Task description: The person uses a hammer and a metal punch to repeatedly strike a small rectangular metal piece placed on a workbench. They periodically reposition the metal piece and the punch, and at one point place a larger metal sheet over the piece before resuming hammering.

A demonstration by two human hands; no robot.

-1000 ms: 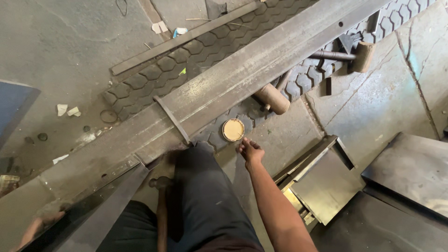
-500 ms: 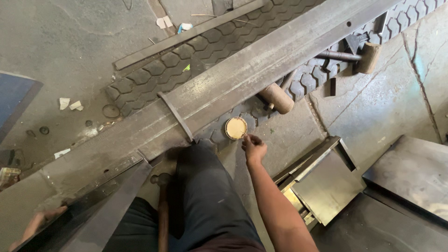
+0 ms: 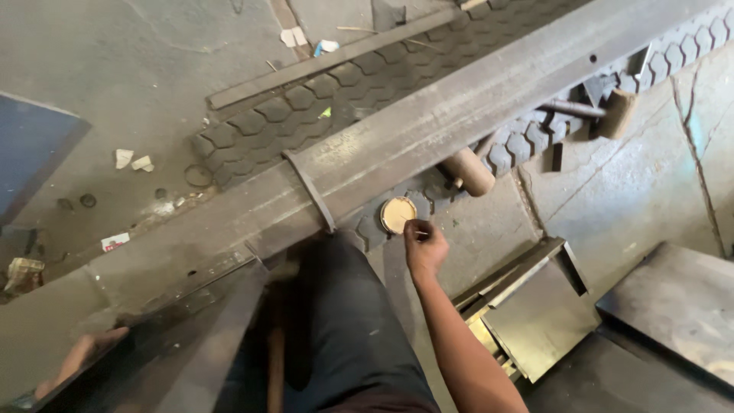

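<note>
At centre frame, the right hand (image 3: pixel 425 248) pinches a thin stick against a small round tin (image 3: pixel 398 214) lying on the tyre tread (image 3: pixel 306 126), tight under the edge of the long steel beam (image 3: pixel 428 134). The left hand (image 3: pixel 84 356), lower left, rests open-fingered on metal. Bare concrete floor (image 3: pixel 612 191) lies open at right.

One long steel beam (image 3: pixel 428 130), one round tan disc (image 3: pixel 398 214), two wooden-handled hammers (image 3: pixel 468 171), two hands (image 3: pixel 425 246).
</note>
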